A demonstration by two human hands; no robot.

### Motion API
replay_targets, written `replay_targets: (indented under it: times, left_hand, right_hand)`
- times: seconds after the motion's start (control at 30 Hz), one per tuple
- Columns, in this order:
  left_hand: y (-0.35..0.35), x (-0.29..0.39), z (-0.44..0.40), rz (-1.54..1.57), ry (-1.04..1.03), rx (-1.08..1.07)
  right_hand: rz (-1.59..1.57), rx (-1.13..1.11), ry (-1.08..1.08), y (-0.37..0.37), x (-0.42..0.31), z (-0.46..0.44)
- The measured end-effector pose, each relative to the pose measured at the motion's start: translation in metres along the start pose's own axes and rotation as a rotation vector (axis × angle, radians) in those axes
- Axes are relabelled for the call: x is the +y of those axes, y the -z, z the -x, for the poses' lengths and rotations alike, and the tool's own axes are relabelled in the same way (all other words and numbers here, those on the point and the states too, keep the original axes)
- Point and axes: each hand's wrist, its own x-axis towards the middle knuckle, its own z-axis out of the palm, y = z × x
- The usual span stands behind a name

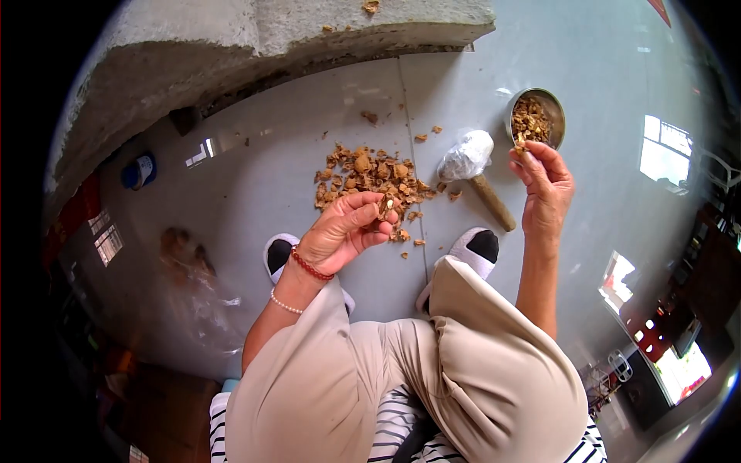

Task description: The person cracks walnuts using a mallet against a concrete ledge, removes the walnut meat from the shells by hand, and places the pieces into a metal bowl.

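My left hand (340,228) pinches a piece of cracked walnut (387,205) between thumb and fingers, above a heap of broken walnut shells (367,170) on the floor. At the near rim of a metal bowl (562,123), my right hand (544,181) pinches a small piece of walnut kernel (521,147). Many walnut kernels (529,116) lie inside that bowl. Between the heap and the bowl rests a hammer (492,202), its head wrapped in clear plastic and its wooden handle pointing toward me.
A rough concrete block (309,38) stands beyond the shells. Slippers (475,251) are on my feet, close to the heap. A plastic bag (204,301) with brown contents lies at left, and a blue container (139,171) farther off. Shell bits are scattered on the tiled floor (370,285).
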Motion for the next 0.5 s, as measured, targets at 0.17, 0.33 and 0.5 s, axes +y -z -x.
replay_targets:
  times: [0.17, 0.33, 0.5]
  left_hand:
    - [0.002, 0.000, -0.002, 0.043, 0.030, -0.048]
    - [-0.006, 0.001, -0.003, -0.044, 0.028, -0.057]
    - [-0.009, 0.004, -0.001, -0.150, 0.043, -0.013]
  right_hand:
    - [0.406, 0.215, 0.259, 0.005, -0.013, -0.012]
    - [0.403, -0.371, 0.054, -0.034, -0.013, 0.028]
    - [0.194, -0.778, -0.227, -0.062, -0.002, 0.047]
